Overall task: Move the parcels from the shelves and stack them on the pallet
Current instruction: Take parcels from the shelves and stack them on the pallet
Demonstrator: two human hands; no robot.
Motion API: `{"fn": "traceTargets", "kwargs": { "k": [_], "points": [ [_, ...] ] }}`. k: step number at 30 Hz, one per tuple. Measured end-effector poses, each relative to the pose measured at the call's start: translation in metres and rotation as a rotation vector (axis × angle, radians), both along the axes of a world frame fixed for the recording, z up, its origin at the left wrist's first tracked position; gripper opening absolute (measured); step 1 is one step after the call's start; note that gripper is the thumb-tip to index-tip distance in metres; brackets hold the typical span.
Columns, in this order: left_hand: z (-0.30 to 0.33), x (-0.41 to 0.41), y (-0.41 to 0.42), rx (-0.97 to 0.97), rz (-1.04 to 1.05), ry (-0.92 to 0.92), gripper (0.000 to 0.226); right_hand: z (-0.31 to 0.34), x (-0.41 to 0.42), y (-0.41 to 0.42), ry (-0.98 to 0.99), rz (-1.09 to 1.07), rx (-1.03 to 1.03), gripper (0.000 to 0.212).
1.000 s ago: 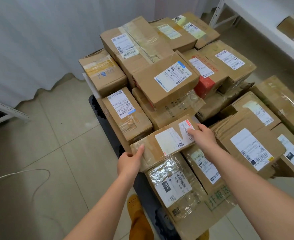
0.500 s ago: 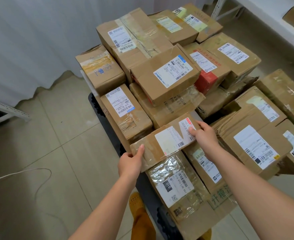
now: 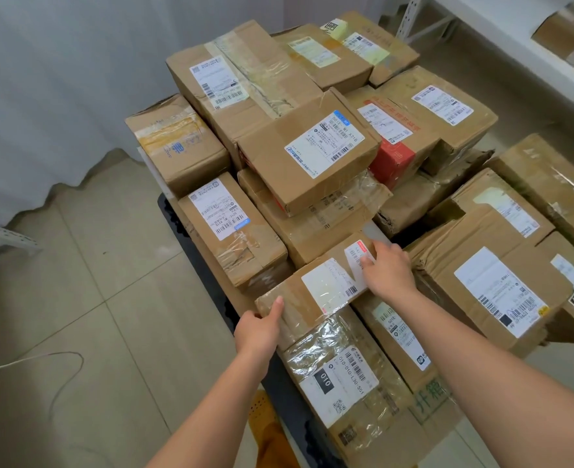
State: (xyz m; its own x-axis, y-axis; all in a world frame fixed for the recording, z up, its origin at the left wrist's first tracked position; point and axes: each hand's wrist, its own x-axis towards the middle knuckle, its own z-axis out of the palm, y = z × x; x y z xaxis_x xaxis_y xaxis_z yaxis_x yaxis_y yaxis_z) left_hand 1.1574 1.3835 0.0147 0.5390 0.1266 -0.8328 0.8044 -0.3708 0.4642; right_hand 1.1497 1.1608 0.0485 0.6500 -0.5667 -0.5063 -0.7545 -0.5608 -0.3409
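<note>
Atop stacked parcels (image 3: 339,383): small parcel (image 3: 316,285) gripped between left hand (image 3: 258,329), right hand (image 3: 388,271).

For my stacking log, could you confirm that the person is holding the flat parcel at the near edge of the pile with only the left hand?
Not quite: the head view shows both hands on the flat parcel, the left hand gripping its near corner and the right hand holding its far end.

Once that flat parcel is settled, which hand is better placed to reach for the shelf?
Right, probably. The shelf stands on the right side, and the right hand rests on the flat parcel nearer it; the left hand grips the far corner.
</note>
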Motion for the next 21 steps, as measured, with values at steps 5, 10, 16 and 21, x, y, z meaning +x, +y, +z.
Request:
{"fn": "traceTargets", "kwargs": {
  "k": [5, 10, 16, 21],
  "points": [
    [-0.009, 0.006, -0.016, 0.015, -0.065, 0.023, 0.048, -0.009, 0.005, 0.0, 0.061, 0.079, -0.111, 0.054],
    [-0.011, 0.012, -0.024, 0.079, -0.156, -0.014, 0.052, -0.017, 0.011, 0.003, 0.065, 0.052, -0.137, 0.061],
    [-0.009, 0.008, -0.039, 0.029, -0.163, -0.018, 0.049, -0.013, 0.017, -0.003, 0.033, 0.071, -0.426, 0.052],
    [-0.011, 0.009, -0.053, 0.002, -0.168, 0.016, 0.04, -0.019, 0.023, -0.017, 0.114, 0.159, -0.356, 0.062]
  ]
}}
